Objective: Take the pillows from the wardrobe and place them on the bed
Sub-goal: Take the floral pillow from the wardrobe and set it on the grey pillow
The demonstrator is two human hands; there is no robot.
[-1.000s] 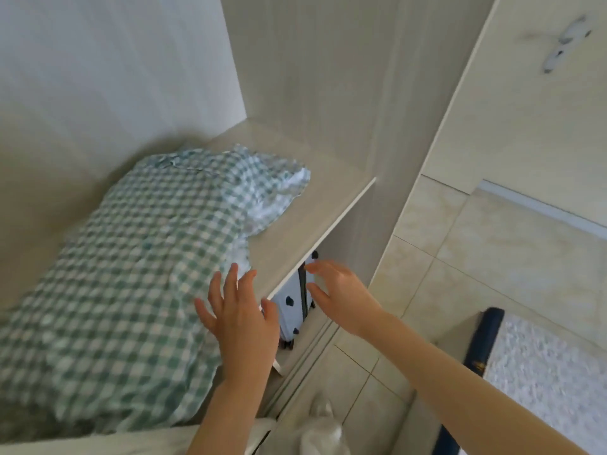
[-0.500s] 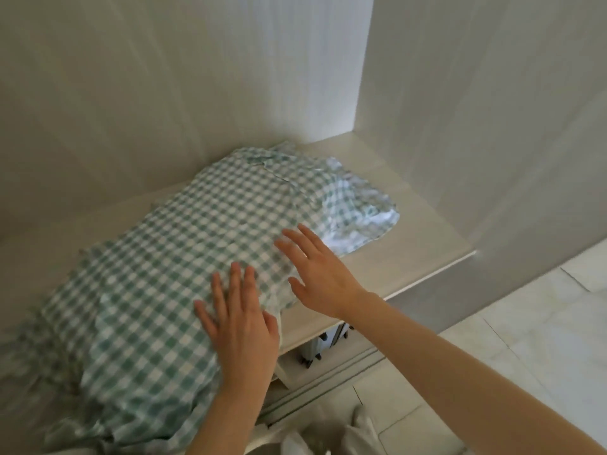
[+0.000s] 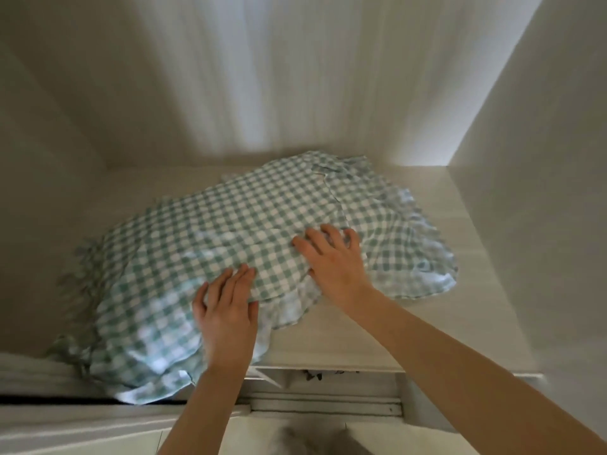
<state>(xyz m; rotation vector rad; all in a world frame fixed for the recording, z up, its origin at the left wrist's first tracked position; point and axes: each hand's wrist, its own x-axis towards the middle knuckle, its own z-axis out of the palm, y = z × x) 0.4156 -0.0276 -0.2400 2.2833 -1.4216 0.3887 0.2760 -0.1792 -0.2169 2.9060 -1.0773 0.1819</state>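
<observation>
Your left hand [image 3: 226,315] lies flat near the shelf's [image 3: 354,336] front edge, fingers loosely spread on the checked pillow [image 3: 230,231], pinching nothing. Curl those fingers under the near frill before lifting, so the soft filling does not sag away. Your right hand [image 3: 335,261], toward the middle, presses down with fingers bent into the cloth; no closed hold shows. The pillow's long axis runs from the front left corner toward the back right.

Both hands, L [image 3: 226,310] & R [image 3: 335,257], flat on checked pillow [image 3: 203,231] on wardrobe shelf [image 3: 345,330].
</observation>
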